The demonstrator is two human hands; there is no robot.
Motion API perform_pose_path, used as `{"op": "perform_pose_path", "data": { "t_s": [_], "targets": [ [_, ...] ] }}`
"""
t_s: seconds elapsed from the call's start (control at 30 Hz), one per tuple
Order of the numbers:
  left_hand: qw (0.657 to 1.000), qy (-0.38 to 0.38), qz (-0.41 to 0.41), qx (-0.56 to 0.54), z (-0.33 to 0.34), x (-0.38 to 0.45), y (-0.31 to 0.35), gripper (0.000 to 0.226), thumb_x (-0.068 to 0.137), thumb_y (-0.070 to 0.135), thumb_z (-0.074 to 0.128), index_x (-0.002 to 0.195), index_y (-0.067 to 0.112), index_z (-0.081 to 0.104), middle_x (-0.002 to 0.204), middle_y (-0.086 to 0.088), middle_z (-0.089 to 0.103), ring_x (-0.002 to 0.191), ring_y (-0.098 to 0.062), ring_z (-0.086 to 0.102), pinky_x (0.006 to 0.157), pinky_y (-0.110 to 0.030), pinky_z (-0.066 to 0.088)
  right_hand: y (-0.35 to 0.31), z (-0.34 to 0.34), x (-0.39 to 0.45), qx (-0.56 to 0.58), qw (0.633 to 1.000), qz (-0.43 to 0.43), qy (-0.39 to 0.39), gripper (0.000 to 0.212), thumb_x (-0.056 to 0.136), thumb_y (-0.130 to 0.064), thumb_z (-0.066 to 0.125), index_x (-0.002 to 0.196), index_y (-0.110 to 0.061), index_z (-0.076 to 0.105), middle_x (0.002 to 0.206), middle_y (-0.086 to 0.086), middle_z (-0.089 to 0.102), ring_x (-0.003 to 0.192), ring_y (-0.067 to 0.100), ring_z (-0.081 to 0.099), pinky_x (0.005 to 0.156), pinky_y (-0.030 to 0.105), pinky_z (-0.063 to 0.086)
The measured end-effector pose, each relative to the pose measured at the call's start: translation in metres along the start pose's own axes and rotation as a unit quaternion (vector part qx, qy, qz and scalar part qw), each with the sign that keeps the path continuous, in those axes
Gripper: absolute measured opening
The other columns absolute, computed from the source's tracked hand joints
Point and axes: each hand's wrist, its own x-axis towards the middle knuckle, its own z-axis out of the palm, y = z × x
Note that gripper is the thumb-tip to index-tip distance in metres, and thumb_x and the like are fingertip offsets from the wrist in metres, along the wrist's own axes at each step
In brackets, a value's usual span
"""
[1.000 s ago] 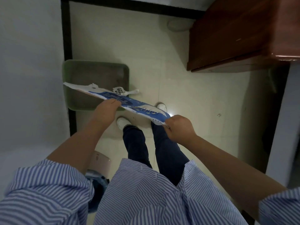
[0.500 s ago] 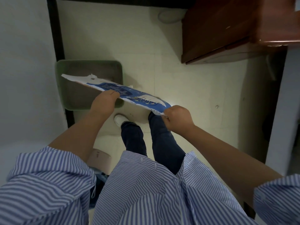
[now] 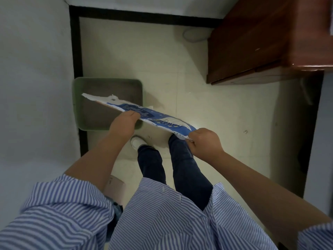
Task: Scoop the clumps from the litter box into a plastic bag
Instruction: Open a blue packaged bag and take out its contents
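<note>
White scoop handle (image 3: 150, 106) now nearly hidden — behind the blue bag (image 3: 144, 112).

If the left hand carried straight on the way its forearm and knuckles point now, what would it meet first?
Most likely the green litter box. The left hand, gripping the blue-and-white bag, points up-left over the box's near edge. The box sits lower on the floor, so depth is uncertain; the hand might pass above it toward the wall.
</note>
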Motion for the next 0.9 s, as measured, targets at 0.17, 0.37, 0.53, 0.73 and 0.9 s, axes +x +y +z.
{"op": "perform_pose_path", "data": {
  "t_s": [0.17,0.37,0.53,0.73,0.9],
  "targets": [
    [0.999,-0.033,-0.021,0.007,0.006,-0.005,0.005,0.039,0.085,-0.012,0.042,0.121,-0.004,0.054,0.122,-0.023,0.054,0.114,-0.032,0.049,0.092,-0.039,0.038,0.003,-0.003,-0.004,0.015,1.000,-0.002,-0.016,0.034,0.068,-0.024,0.035,0.038,-0.014,0.049,0.034,-0.004,0.047,0.031,0.012,0.027,0.051,0.008,-0.009],
    [0.997,-0.057,-0.043,-0.013,0.021,-0.020,0.001,0.048,0.090,-0.009,0.038,0.137,0.002,0.040,0.140,-0.015,0.043,0.130,-0.025,0.038,0.105,-0.030,0.025,0.003,0.002,-0.006,-0.007,0.999,-0.027,-0.046,0.033,0.067,-0.023,0.039,0.037,-0.016,0.051,0.033,-0.004,0.048,0.026,0.011,0.041,0.053,0.005,-0.009],
    [0.997,-0.018,-0.045,-0.053,0.032,-0.031,-0.008,0.042,0.085,-0.017,0.041,0.125,-0.010,0.051,0.129,-0.028,0.051,0.121,-0.036,0.047,0.100,-0.038,0.034,-0.003,0.001,0.000,-0.027,0.996,-0.062,-0.060,0.017,0.052,-0.018,0.061,0.038,-0.016,0.052,0.033,-0.004,0.048,0.027,0.013,0.042,0.050,0.007,-0.007],
    [0.998,0.029,0.002,-0.055,0.039,-0.042,-0.030,0.035,0.056,-0.029,0.051,0.085,-0.016,0.066,0.080,-0.033,0.064,0.073,-0.046,0.065,0.064,-0.051,0.053,-0.020,0.001,0.006,-0.037,0.993,-0.092,-0.067,0.016,0.051,-0.019,0.060,0.038,-0.016,0.051,0.033,-0.004,0.047,0.031,0.010,0.025,0.048,0.007,-0.007],
    [0.998,0.042,-0.014,-0.045,0.038,-0.055,-0.048,0.024,0.065,-0.016,0.048,0.081,-0.014,0.066,0.076,-0.031,0.064,0.068,-0.043,0.065,0.060,-0.049,0.053,-0.037,0.008,0.010,-0.023,0.991,-0.107,-0.076,0.018,0.050,-0.019,0.061,0.037,-0.015,0.049,0.033,-0.004,0.046,0.040,0.006,0.018,0.050,0.008,-0.009]
  ]
}}
